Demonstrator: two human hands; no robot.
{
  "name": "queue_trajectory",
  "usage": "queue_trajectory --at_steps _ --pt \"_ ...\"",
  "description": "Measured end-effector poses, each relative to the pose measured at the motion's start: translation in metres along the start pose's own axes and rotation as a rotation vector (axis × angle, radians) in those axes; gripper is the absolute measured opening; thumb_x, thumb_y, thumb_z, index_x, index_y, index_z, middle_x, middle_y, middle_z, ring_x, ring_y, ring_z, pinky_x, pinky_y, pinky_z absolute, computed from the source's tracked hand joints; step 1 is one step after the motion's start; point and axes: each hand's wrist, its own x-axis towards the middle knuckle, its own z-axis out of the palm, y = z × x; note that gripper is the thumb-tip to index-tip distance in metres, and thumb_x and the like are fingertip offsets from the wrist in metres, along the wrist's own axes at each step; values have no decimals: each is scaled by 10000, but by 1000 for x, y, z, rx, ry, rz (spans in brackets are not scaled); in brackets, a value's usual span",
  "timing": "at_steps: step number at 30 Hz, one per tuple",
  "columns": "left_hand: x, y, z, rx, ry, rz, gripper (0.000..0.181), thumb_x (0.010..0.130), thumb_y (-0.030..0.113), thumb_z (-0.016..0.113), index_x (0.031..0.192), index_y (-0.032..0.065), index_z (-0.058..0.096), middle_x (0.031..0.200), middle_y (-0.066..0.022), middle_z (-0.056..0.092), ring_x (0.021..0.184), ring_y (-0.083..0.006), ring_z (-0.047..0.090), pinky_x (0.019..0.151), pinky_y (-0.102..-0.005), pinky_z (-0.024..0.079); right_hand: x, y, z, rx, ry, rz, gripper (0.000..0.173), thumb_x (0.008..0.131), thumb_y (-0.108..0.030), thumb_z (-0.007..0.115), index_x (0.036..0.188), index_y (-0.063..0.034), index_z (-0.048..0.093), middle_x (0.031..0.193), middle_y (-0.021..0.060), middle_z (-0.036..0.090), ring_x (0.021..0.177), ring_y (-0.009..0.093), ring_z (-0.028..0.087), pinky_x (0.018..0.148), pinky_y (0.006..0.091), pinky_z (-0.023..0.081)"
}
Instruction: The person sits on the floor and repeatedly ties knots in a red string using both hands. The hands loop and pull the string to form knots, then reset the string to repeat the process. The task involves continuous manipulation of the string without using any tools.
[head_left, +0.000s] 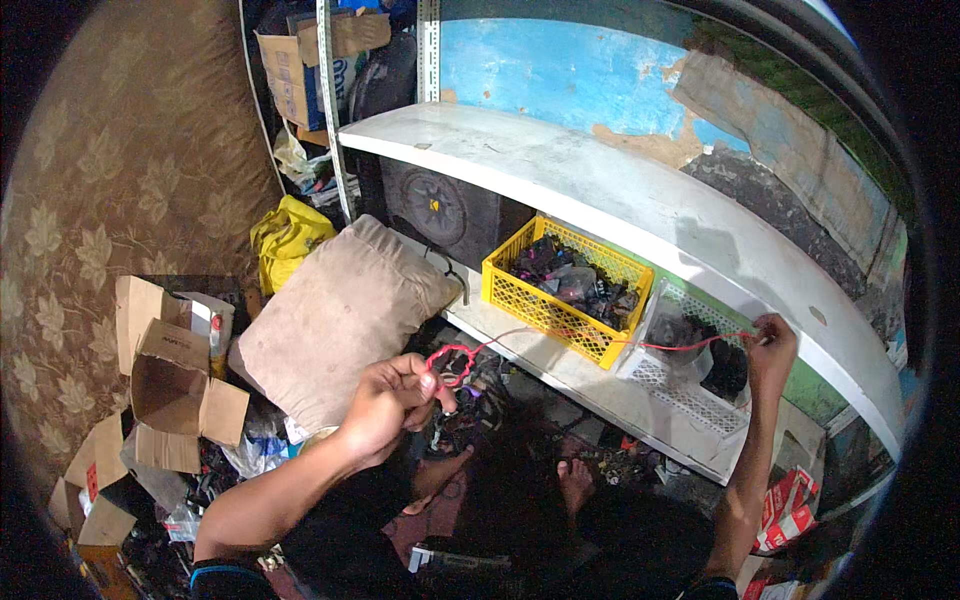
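A thin red wire (686, 346) stretches between my two hands in front of the shelf. My left hand (397, 401) pinches a twisted loop of it near the middle of the view. Out to the right, my right hand (772, 349) is raised and grips the other end between thumb and fingers. Behind the wire stands a yellow plastic crate (491, 279) filled with dark small parts and plastic bags. Beside it, nearer my right hand, is a white plastic basket (660, 375) holding dark items.
A white shelf board (570, 161) runs above the crates. A speaker box (435, 202), a beige cushion (330, 322) and a yellow bag (289, 240) lie left of the crate. Open cardboard boxes (172, 382) stand at far left. Loose small parts litter the floor by my feet.
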Motion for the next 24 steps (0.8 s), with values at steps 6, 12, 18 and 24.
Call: queue_trajectory --at_steps 6,12,18,24 --pt "-4 3 3 -124 -187 40 172 934 194 556 860 39 551 736 -116 634 448 -76 375 435 -227 291 -48 -163 8 368 -761 -393 349 693 -69 756 1012 -12 627 871 80 632 784 174 601 700 285 480" --pt "-14 4 13 -96 -311 14 167 934 186 560 911 21 570 706 -134 618 447 -74 376 434 -237 301 -111 -209 69 792 -845 -517 329 889 -158 598 1176 -7 545 1070 187 623 922 265 644 860 354 493" --pt "-15 4 12 78 -124 54 139 959 88 499 1041 -13 547 741 -90 632 474 -48 392 441 -208 301 -99 -206 49 858 -1106 -2 180 937 -108 549 987 38 643 769 62 638 680 86 595 616 211 483" --pt "-17 1 22 254 -92 141 88 919 -12 529 973 -11 458 807 -77 619 771 -103 588 703 -231 465 -117 -213 45 825 -1113 -136 156 876 -57 612 1026 -30 646 798 79 676 775 114 653 675 274 525"
